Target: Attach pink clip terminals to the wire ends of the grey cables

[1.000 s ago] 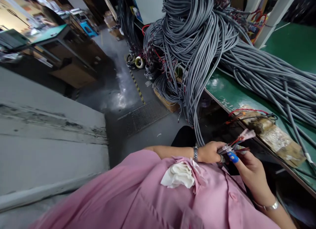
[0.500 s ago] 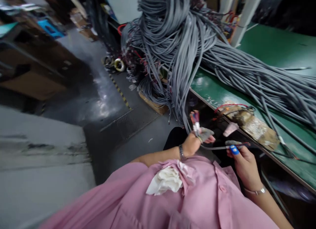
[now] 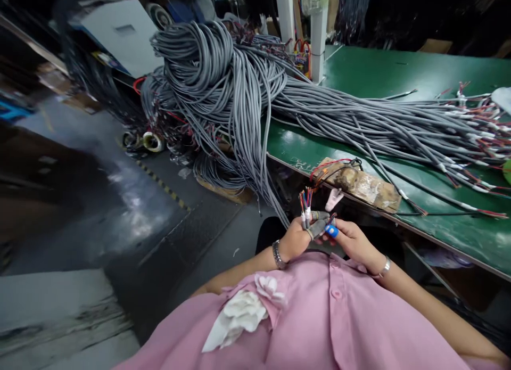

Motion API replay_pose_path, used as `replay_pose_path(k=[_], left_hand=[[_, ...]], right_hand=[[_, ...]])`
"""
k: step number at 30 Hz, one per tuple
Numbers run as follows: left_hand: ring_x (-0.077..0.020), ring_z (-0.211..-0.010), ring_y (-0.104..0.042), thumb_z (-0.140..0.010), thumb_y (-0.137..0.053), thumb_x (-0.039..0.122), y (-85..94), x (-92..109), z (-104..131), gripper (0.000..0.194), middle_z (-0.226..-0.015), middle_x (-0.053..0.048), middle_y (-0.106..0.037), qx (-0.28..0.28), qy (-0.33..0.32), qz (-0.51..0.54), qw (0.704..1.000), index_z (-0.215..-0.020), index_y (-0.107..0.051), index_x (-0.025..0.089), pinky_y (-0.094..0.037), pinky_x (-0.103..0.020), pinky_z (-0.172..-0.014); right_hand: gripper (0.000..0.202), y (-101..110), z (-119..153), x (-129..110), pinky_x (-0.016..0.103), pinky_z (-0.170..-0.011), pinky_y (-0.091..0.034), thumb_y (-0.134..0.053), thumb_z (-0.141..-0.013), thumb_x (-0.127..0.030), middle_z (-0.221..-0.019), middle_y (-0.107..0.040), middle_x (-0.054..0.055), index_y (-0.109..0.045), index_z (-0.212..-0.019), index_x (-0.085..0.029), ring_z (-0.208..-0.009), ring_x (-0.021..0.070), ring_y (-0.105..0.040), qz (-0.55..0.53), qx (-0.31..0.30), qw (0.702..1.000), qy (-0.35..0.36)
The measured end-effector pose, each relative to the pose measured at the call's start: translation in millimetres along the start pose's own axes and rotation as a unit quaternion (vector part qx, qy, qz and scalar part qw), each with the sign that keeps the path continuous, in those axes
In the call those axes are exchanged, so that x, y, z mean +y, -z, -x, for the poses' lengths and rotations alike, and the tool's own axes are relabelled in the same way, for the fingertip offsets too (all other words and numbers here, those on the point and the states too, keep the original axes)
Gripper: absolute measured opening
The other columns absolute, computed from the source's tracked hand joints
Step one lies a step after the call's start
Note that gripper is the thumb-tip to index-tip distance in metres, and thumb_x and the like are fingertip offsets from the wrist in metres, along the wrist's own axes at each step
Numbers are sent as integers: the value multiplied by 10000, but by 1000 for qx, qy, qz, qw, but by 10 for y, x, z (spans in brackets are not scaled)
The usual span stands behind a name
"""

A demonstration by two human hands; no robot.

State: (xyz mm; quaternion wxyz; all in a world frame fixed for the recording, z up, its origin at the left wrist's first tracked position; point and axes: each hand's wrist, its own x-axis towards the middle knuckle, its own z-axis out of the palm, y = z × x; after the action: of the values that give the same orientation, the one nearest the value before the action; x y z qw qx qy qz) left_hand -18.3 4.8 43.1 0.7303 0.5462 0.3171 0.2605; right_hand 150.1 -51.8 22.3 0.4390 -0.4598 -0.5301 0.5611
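My left hand (image 3: 297, 238) is closed around grey cables whose stripped ends (image 3: 306, 202), with white bands and multicoloured wires, stick up above the fingers. Grey covers sit on its thumb and a finger. Close against it on the right, my right hand (image 3: 351, 242) pinches the dark reddish wire end (image 3: 332, 219) of a cable; a blue wrap is on its thumb. Both sets of fingertips nearly touch in front of the pink shirt. Just above them a pale pink clip-like piece (image 3: 334, 198) hangs at the table edge.
A big coil of grey cables (image 3: 199, 61) spills over the left end of the green table (image 3: 371, 66). Long cables with stripped ends lie rightward. A taped wooden block (image 3: 371, 189) with wires sits on the front edge. Floor and cartons are left.
My right hand has come left to meet my left hand, and the cable end it holds is now at the left fingertips. The view has swung to the right, showing more of the table.
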Motion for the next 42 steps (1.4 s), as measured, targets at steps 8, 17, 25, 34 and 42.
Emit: replay_pose_path(k=[8,17,25,34,42], left_hand=[[-106,-448,-553,-817,-604,529,51,-179,68,420,-575,-31,-632,4,26,-54,998,-913,-631,121,-390,-194,-417],[-96,-409,-544,-713,-726,495,21,-81,86,387,-520,-10,-604,-23,58,-75,995,-685,-582,136,-397,-188,-409],[-91,-411,-551,-776,-668,478,72,-37,85,380,-578,-56,-650,56,55,4,997,-703,-636,106,-358,-181,-393],[-100,-416,-566,-769,-672,477,85,-119,97,368,-549,-30,-629,94,54,24,994,-691,-629,121,-337,-190,-394],[-78,-387,-521,-739,-705,477,2,-30,109,379,-515,-15,-605,9,88,-41,995,-652,-605,122,-345,-186,-406]], right_hand=[[177,-37,55,40,250,-564,-404,-745,-747,-322,-720,-633,0,-669,-837,-190,-607,123,-511,-104,112,985,-74],[195,-81,-73,-14,227,-498,-324,-729,-755,-341,-613,-542,-31,-634,-757,-171,-528,85,-414,-150,120,976,-104],[203,-102,18,-33,223,-538,-362,-724,-778,-344,-691,-572,-19,-614,-770,-173,-589,90,-455,-160,158,970,-88],[197,-102,73,-83,265,-639,-441,-681,-811,-379,-791,-650,17,-636,-835,-189,-700,139,-551,-75,127,988,-54],[208,-151,-37,-101,256,-616,-422,-701,-795,-366,-754,-640,8,-639,-864,-180,-647,119,-535,-132,109,982,-79]])
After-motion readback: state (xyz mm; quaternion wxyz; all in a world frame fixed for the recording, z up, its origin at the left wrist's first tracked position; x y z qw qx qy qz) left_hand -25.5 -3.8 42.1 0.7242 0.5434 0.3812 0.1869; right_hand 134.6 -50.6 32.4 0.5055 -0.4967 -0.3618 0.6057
